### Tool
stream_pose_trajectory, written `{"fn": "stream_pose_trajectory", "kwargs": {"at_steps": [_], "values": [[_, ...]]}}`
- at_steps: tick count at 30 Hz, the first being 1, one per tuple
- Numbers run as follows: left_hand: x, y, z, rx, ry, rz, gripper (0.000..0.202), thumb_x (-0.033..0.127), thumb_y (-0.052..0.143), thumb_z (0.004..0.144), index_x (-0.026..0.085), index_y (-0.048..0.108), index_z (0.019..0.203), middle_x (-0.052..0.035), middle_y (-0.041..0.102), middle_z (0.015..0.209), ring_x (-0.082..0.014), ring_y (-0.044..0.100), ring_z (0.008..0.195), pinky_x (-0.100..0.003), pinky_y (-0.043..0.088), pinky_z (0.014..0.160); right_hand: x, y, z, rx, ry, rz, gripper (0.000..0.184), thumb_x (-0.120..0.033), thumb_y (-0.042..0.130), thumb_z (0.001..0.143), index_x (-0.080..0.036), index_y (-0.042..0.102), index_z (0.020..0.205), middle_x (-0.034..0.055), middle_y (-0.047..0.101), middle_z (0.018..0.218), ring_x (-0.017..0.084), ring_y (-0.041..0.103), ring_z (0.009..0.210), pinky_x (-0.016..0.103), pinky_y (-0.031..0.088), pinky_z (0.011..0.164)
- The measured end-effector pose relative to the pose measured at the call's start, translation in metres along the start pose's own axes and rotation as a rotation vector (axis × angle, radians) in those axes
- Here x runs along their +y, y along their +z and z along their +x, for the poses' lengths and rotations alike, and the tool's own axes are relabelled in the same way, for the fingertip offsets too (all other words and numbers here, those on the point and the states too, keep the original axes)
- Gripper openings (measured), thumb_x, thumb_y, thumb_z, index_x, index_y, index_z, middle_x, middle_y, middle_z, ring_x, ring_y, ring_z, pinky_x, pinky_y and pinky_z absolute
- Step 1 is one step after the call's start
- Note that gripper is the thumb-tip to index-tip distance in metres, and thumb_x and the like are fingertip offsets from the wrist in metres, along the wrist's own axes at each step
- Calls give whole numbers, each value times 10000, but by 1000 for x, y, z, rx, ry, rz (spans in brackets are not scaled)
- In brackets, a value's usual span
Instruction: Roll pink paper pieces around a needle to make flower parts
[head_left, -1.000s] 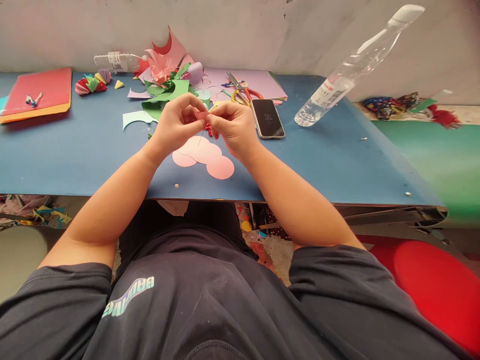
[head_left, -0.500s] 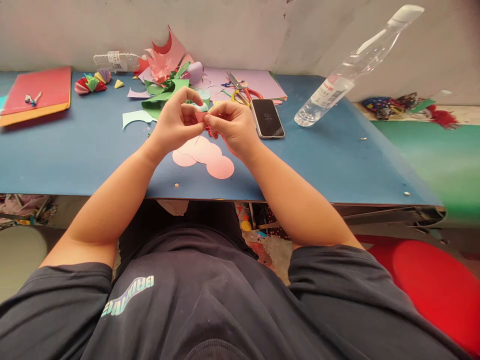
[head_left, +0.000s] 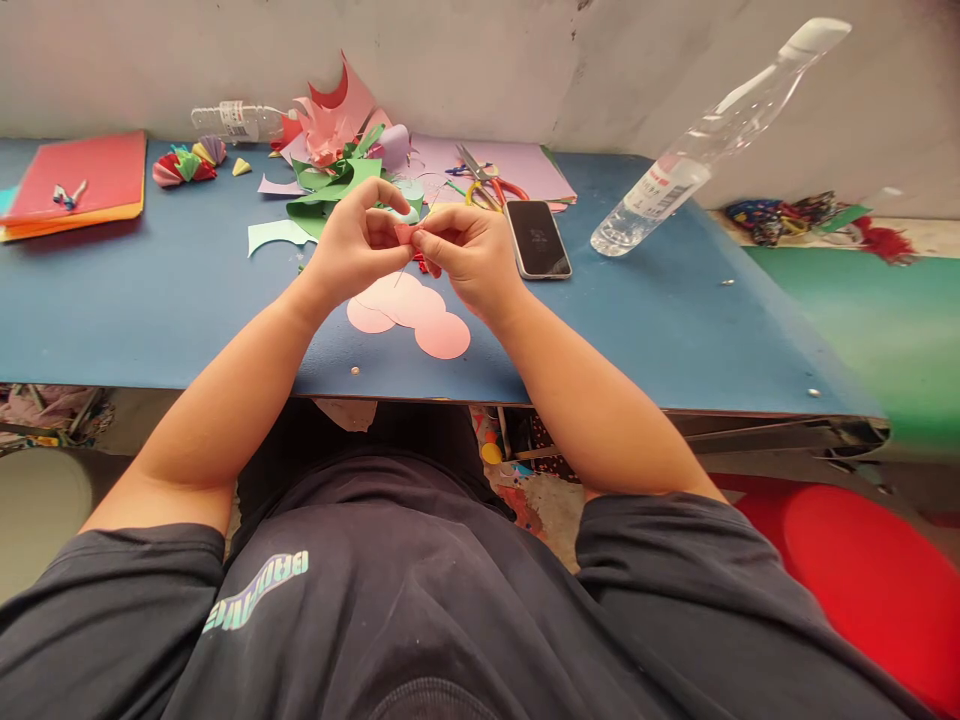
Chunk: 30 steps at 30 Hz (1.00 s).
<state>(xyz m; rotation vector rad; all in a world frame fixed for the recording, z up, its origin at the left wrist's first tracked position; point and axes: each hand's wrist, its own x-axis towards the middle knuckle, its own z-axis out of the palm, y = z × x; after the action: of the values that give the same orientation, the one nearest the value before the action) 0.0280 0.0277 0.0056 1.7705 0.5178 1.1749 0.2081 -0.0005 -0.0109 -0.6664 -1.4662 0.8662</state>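
Observation:
A small folded piece of pink paper [head_left: 405, 233] is pinched between my two hands above the table. My left hand [head_left: 356, 238] closes on its left side with thumb and fingertips. From the other side, my right hand [head_left: 471, 250] grips it between thumb and index finger. A thin wire or thread shows above and below the fingers; which hand holds it I cannot tell. Under the hands lie several overlapping pink paper circles [head_left: 442, 335]. Something small and red is partly hidden beneath my right fingers.
Green paper scraps [head_left: 349, 180] and pink offcuts [head_left: 330, 135] pile up behind my hands. Scissors [head_left: 487, 185] and a phone [head_left: 538, 240] lie to the right, near a standing water bottle [head_left: 652, 200]. Folded paper cones [head_left: 184, 165] and red sheets [head_left: 82, 175] are at left.
The hands and pink paper hold nearly the same pose. The whole view has shifted very slightly.

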Motion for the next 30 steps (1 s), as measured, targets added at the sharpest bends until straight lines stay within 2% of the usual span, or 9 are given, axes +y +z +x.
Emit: {"fn": "stream_pose_trajectory", "kwargs": {"at_steps": [4, 11, 19, 24, 27, 30], "values": [[2, -1, 0, -10, 0, 2, 414, 195, 902, 729, 250, 564, 963, 25, 755, 747, -188, 805, 739, -288, 612, 643, -4, 0, 0, 2, 15, -15, 502, -704, 938, 710, -243, 746, 763, -16, 671, 725, 106, 537, 556, 303, 434, 514], [6, 0, -1, -6, 26, -20, 363, 218, 890, 765, 247, 574, 940, 7, 755, 749, -192, 795, 737, -318, 641, 675, -8, -1, -1, -6, -21, -28, 481, -686, 933, 737, -252, 726, 748, -18, 667, 728, 115, 552, 582, 319, 478, 545], [1, -1, 0, 3, 19, 13, 364, 279, 892, 782, 252, 569, 948, -4, 746, 772, -208, 781, 764, -370, 642, 713, -6, -3, -1, -22, -8, -48, 419, -638, 924, 778, -247, 800, 862, 19, 697, 834, 134, 596, 644, 341, 528, 601], [0, -2, 0, -1, 19, 6, 377, 253, 898, 780, 246, 565, 955, 4, 726, 752, -191, 773, 766, -332, 610, 700, -8, -3, -1, -33, -29, -63, 358, -587, 905, 814, -248, 795, 841, 6, 688, 797, 124, 576, 623, 327, 504, 587], [0, -2, 0, -4, 15, -5, 379, 220, 904, 779, 237, 571, 959, 1, 740, 780, -169, 759, 746, -307, 589, 665, -8, -2, -1, -25, -35, -38, 385, -603, 919, 791, -240, 794, 816, -5, 689, 751, 117, 578, 598, 317, 477, 568], [-4, -1, 2, -1, 15, -34, 429, 182, 942, 714, 217, 587, 952, -10, 746, 774, -153, 733, 707, -282, 556, 605, -9, 0, -1, -6, -35, 4, 416, -599, 956, 749, -217, 794, 786, -5, 677, 706, 112, 578, 573, 314, 449, 553]]}}
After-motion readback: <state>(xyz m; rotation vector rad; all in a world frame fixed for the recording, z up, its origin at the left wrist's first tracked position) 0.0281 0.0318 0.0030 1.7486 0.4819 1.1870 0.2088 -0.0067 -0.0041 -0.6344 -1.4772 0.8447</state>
